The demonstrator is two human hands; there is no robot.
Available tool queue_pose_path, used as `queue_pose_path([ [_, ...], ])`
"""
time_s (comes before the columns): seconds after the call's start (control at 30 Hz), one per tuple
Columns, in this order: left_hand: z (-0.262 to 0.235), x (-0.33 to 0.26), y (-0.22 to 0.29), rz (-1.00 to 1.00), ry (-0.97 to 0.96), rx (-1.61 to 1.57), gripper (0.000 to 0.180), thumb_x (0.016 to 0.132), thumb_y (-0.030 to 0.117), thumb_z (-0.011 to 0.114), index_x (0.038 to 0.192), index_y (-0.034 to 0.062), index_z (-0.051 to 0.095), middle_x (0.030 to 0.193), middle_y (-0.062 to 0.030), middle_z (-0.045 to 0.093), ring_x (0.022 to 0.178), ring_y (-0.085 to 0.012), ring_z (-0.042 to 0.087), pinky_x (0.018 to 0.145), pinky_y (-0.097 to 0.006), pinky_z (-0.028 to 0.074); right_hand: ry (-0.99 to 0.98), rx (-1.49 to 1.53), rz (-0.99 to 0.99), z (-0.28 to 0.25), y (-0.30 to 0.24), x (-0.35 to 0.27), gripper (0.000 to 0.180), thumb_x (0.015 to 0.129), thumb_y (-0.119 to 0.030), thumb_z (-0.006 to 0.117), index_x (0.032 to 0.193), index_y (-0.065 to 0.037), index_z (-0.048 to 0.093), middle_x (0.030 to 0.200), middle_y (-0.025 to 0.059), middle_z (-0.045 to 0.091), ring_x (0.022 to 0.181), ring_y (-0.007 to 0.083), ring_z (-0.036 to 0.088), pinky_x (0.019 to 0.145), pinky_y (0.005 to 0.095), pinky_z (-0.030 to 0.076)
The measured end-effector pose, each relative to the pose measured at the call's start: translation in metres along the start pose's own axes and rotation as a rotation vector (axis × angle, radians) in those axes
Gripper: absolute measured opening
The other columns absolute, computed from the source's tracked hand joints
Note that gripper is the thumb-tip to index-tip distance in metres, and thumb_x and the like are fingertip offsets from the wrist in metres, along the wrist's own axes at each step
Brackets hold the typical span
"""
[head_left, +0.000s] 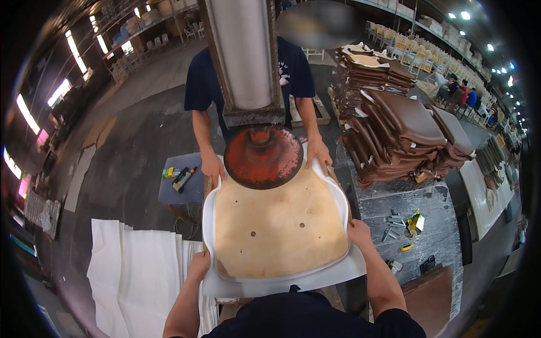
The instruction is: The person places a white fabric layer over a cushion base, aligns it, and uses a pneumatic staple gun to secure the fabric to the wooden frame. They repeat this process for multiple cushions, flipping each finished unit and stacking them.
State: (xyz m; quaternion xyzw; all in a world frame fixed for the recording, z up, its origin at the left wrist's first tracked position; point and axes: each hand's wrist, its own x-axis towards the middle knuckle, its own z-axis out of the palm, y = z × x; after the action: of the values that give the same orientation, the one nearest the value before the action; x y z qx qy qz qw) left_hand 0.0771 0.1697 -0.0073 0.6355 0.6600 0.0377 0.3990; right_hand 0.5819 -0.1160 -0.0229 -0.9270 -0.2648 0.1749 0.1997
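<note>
In front of me lies a padded seat panel: a plywood board with small holes, on a white padding sheet that sticks out around it. Thin brown strips show along its sides. My left hand is closed on the panel's near left edge, and my right hand grips its right edge. Over the far part of the board sits a red, worn round press plate under a grey column. Whether the plate presses on the board, I cannot tell. Both fingertips are partly hidden.
Opposite me, a co-worker's hands hold the far corners. White sheets are stacked at left, near a blue-grey stool with tools. At right, a plastic-covered table bears brown upholstered seats, metal pieces and a yellow cutter.
</note>
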Motion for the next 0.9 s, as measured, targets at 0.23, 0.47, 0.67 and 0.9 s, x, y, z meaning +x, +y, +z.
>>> queue_pose_path([
  [0.23, 0.004, -0.016, 0.0, 0.135, 0.109, 0.12, 0.052, 0.111, 0.039, 0.052, 0.112, -0.0051, 0.08, 0.107, -0.0364, 0.076, 0.108, -0.0552, 0.073, 0.097, -0.059, 0.057, 0.035, -0.009, 0.018, 0.005, -0.005, -0.003, 0.047, 0.104, -0.045, 0.059, 0.106, -0.002, 0.077, 0.113, 0.0282, 0.078, 0.114, 0.0517, 0.072, 0.1, 0.0584, 0.057],
  [0.47, 0.006, -0.013, -0.003, 0.191, 0.197, 0.102, 0.049, 0.109, 0.038, 0.057, 0.109, -0.0058, 0.08, 0.101, -0.0341, 0.077, 0.099, -0.0509, 0.076, 0.087, -0.056, 0.057, -0.047, -0.035, 0.076, -0.002, -0.008, -0.003, 0.051, 0.105, -0.048, 0.058, 0.113, -0.003, 0.08, 0.12, 0.0296, 0.078, 0.118, 0.0507, 0.073, 0.104, 0.0581, 0.057],
  [0.67, -0.004, -0.003, -0.008, 0.062, 0.142, -0.107, 0.056, 0.101, 0.043, 0.069, 0.109, -0.0118, 0.079, 0.087, -0.0248, 0.078, 0.081, -0.03, 0.076, 0.075, -0.046, 0.056, -0.108, 0.028, 0.056, 0.0, -0.02, -0.004, 0.052, 0.1, -0.046, 0.063, 0.119, -0.002, 0.082, 0.119, 0.0312, 0.078, 0.119, 0.0494, 0.073, 0.105, 0.0554, 0.058],
  [0.9, -0.003, 0.012, -0.021, 0.138, 0.132, 0.098, 0.06, 0.105, 0.05, 0.057, 0.104, -0.0047, 0.081, 0.101, -0.0361, 0.077, 0.098, -0.0534, 0.077, 0.092, -0.058, 0.06, -0.105, -0.015, 0.055, 0.005, -0.014, -0.003, 0.051, 0.098, -0.043, 0.064, 0.113, 0.001, 0.083, 0.111, 0.0341, 0.077, 0.114, 0.053, 0.073, 0.099, 0.057, 0.058],
])
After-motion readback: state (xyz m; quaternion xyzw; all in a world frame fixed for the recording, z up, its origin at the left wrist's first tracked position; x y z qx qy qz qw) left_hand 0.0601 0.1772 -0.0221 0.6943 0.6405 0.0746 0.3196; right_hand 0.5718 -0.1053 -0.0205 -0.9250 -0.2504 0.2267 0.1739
